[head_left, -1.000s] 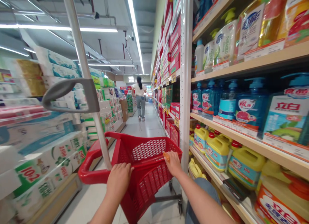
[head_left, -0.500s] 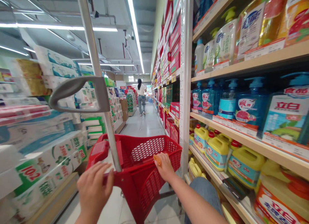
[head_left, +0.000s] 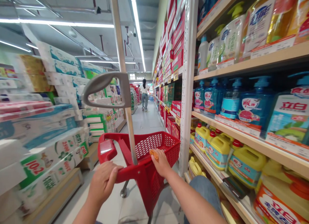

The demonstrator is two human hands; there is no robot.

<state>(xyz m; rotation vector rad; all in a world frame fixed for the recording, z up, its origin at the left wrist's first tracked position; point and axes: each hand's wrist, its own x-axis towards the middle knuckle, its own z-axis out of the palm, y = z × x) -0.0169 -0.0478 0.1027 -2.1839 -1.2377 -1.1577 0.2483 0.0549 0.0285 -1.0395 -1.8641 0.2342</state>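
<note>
In front of me stands a red shopping cart (head_left: 156, 172) with a perforated basket. A metal pole rises from it, with a grey loop handle (head_left: 124, 90) on top. My left hand (head_left: 105, 179) is closed over the cart's red rim at the near left corner. At the basket's near edge, my right hand (head_left: 159, 163) is closed on an orange cloth (head_left: 154, 154) and rests against the rim. Only a small part of the cloth shows between thumb and fingers.
Shelves (head_left: 251, 130) with blue pump bottles (head_left: 254, 98) and yellow jugs (head_left: 218, 151) line the right side. Stacked paper packs (head_left: 54, 159) stand on the left. Down the aisle a person (head_left: 144, 94) faces away. My knee (head_left: 205, 193) is beside the lower shelf.
The cart has turned, its pole and grey handle shifting to the right. My left hand has moved right and gone from loosely spread to closed on the rim. My right hand has shifted slightly left.
</note>
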